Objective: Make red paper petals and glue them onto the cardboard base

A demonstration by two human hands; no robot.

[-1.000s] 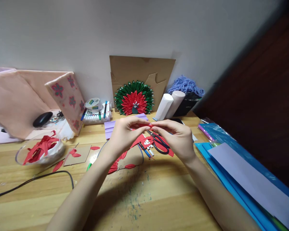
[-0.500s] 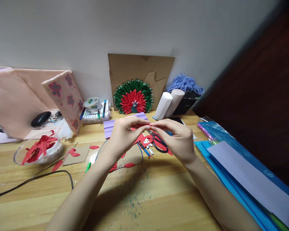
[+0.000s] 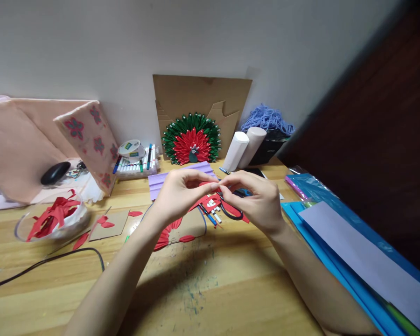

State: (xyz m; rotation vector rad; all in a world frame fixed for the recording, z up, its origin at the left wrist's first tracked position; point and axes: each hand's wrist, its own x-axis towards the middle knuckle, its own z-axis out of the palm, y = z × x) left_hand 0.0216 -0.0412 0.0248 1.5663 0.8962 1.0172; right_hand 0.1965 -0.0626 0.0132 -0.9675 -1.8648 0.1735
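Note:
My left hand (image 3: 182, 196) and my right hand (image 3: 259, 200) meet fingertip to fingertip above the middle of the table. Both are closed in a pinch on a small piece of red paper, mostly hidden by the fingers. Beneath them lie red paper (image 3: 206, 201), scissors (image 3: 232, 218) with dark handles, a blue pen (image 3: 209, 217) and small white pieces (image 3: 216, 216). Below my left wrist, a cardboard piece (image 3: 194, 221) with a dark blue edge carries red paper petals (image 3: 167, 237) fanned out on it. My left forearm covers part of it.
A green and red paper peacock (image 3: 192, 144) leans on cardboard (image 3: 203, 88) at the wall. Left are a bowl of red scraps (image 3: 52, 217), loose petals (image 3: 107, 224) and markers (image 3: 136, 169). Right are white rolls (image 3: 237, 151), blue yarn (image 3: 266, 119) and blue folders (image 3: 322, 242).
The view has shifted slightly, so most things sit a little further left. My fingertips still meet, and less of the red piece shows. More of the fanned petals on the cardboard is visible.

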